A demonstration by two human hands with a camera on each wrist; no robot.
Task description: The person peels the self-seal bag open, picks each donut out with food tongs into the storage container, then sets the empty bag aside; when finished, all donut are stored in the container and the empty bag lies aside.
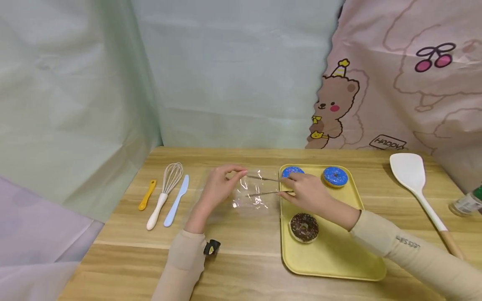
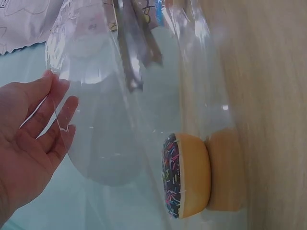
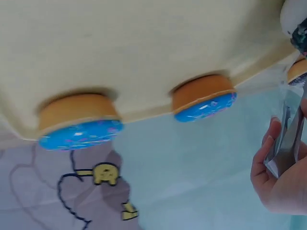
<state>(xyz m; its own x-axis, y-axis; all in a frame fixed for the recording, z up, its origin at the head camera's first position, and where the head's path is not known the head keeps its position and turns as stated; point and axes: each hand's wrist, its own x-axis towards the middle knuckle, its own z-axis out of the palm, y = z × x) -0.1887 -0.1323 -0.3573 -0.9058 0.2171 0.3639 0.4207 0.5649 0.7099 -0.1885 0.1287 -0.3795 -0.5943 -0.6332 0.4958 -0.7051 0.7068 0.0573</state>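
My left hand [image 1: 219,187] pinches the edge of a clear plastic bag [image 2: 105,143] between thumb and fingers. Metal tongs [image 3: 287,143] are held in my right hand [image 1: 310,192], their arms spread apart over the bag, with nothing between the tips. In the left wrist view, a dark-iced doughnut [image 2: 189,175] with sprinkles shows through the plastic; the head view hides it. Below my right forearm, a chocolate doughnut [image 1: 304,228] lies on a yellow tray [image 1: 339,259]. Two blue-iced doughnuts sit at the tray's far side, one [image 1: 293,170] partly behind my right hand, the other [image 1: 335,177] farther right.
To the left lie an orange-handled utensil [image 1: 147,195], a whisk [image 1: 162,205] and a light blue spreader [image 1: 176,202]. Right of the tray are a white spatula [image 1: 410,171] with a wooden handle end and a green-topped jar [image 1: 467,203]. Hanging cloth [image 1: 233,83] backs the table.
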